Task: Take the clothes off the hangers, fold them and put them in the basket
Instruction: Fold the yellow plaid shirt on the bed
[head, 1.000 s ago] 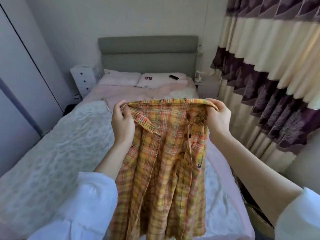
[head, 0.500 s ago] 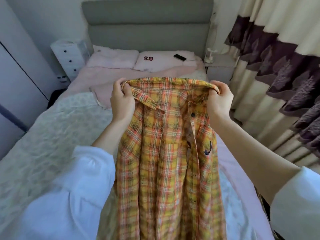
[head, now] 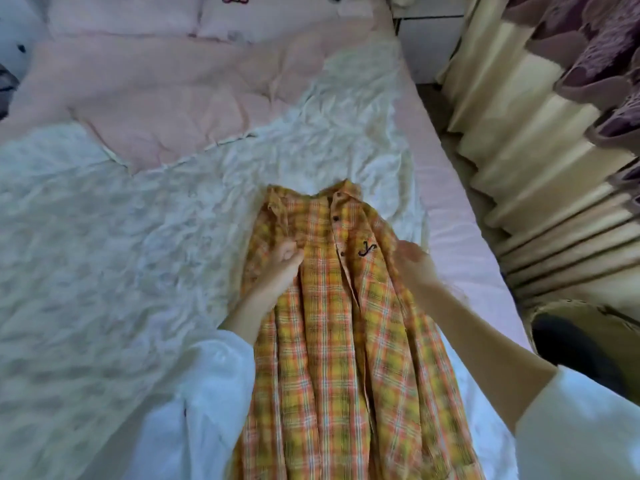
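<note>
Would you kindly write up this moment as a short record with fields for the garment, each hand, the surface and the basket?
garment: yellow and orange plaid shirt, lying front up, collar toward the pillows
left hand: fingers curled, on the shirt's left chest; grip unclear
right hand: at the shirt's right edge, blurred
surface: white quilted bedspread over the pink bed
basket: on the floor right of the bed, something dark inside
hanger: none visible

open white bedspread (head: 114,258) lies left of the plaid shirt (head: 343,323). curtain (head: 540,161) and basket (head: 585,344) bound the right side. folded pink duvet (head: 166,95) lies beyond.
</note>
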A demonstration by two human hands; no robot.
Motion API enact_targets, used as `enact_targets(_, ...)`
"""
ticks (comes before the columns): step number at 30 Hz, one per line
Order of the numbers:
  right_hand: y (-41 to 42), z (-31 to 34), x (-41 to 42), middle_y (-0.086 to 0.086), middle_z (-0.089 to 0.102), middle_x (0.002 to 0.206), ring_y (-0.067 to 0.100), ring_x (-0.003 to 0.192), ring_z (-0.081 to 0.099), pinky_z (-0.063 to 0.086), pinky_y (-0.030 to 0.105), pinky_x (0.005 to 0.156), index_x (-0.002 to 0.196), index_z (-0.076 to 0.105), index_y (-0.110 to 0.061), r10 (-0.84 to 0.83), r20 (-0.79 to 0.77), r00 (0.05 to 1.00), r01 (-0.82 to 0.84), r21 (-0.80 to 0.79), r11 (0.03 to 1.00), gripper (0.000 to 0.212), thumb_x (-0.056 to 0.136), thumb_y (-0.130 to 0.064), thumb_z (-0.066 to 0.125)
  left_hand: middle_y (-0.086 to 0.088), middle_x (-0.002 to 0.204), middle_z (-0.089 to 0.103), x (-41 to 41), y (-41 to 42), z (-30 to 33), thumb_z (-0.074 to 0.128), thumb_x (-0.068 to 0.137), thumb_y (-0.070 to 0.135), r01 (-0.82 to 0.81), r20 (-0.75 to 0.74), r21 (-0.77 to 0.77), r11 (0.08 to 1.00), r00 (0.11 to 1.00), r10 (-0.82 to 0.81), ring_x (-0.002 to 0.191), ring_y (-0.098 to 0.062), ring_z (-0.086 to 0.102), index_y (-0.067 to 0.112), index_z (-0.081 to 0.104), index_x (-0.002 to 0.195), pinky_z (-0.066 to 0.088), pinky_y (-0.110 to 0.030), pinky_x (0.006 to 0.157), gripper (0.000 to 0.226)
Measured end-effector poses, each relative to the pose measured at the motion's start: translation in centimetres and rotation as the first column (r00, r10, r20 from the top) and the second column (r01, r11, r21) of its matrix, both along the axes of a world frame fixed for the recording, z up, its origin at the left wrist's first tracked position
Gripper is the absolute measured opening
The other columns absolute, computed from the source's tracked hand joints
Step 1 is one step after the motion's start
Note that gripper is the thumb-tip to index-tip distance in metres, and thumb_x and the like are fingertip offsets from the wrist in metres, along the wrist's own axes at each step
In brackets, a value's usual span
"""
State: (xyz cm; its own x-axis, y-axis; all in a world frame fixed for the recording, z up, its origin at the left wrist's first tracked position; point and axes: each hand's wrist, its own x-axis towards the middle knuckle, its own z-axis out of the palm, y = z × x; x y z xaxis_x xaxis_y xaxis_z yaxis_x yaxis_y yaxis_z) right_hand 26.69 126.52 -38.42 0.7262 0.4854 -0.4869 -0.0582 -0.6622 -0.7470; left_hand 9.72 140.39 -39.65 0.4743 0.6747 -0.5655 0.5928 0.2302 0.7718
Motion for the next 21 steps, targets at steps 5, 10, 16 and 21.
enact_targets(5, -6.0, -8.5, 1.1, 0.013, 0.056, 0.116, 0.023, 0.079, 0.054, 0.044, 0.030, 0.061, 0.134, 0.046, -0.009, 0.059, 0.037, 0.998, -0.045, -0.297, 0.954, 0.043, 0.092, -0.011, 0.047, -0.003, 0.126, 0.055, 1.2, -4.9, -6.1, 0.043, 0.100, 0.025, 0.055, -0.062, -0.132, 0.990, 0.996, -0.064, 0.102, -0.014, 0.058, 0.015, 0.047, 0.133, 0.049, -0.030, 0.087, 0.036)
enact_targets(10, -11.2, -14.4, 1.5, 0.015, 0.055, 0.118, 0.034, 0.097, 0.056, 0.045, 0.041, 0.075, 0.120, 0.046, -0.014, 0.152, -0.037, 0.988, -0.151, -0.484, 0.862, 0.044, 0.082, -0.039, 0.046, -0.004, 0.133, 0.052, 3.3, -10.0, -10.4, 0.041, 0.100, 0.028, 0.099, -0.126, -0.168, 0.981, 0.985, -0.121, 0.100, -0.013, 0.056, 0.015, 0.042, 0.136, 0.048, -0.032, 0.092, 0.039)
enact_targets(16, -15.4, -16.6, 0.5, 0.006, 0.056, 0.080, 0.023, 0.067, 0.054, 0.041, 0.029, 0.054, 0.081, 0.047, -0.016, 0.347, -0.180, 0.920, -0.385, -0.575, 0.722, 0.008, 0.085, -0.023, 0.050, -0.007, 0.143, 0.038, 5.4, -14.3, -12.8, 0.049, 0.096, 0.033, 0.139, -0.319, -0.036, 0.990, 0.937, -0.143, 0.113, -0.020, 0.049, 0.013, 0.027, 0.145, 0.042, -0.029, 0.089, 0.057)
enact_targets(21, -15.8, -14.5, 3.4, 0.004, 0.050, 0.076, 0.028, 0.074, 0.049, 0.035, 0.032, 0.061, 0.094, 0.044, -0.009, 0.131, 0.014, 0.991, -0.113, -0.435, 0.894, 0.013, 0.096, -0.014, 0.033, -0.012, 0.143, 0.029, 7.7, -15.2, -12.6, 0.051, 0.094, 0.028, 0.142, -0.435, 0.211, 0.967, 0.900, -0.037, 0.125, -0.033, 0.042, 0.013, 0.028, 0.143, 0.045, -0.043, 0.098, 0.056)
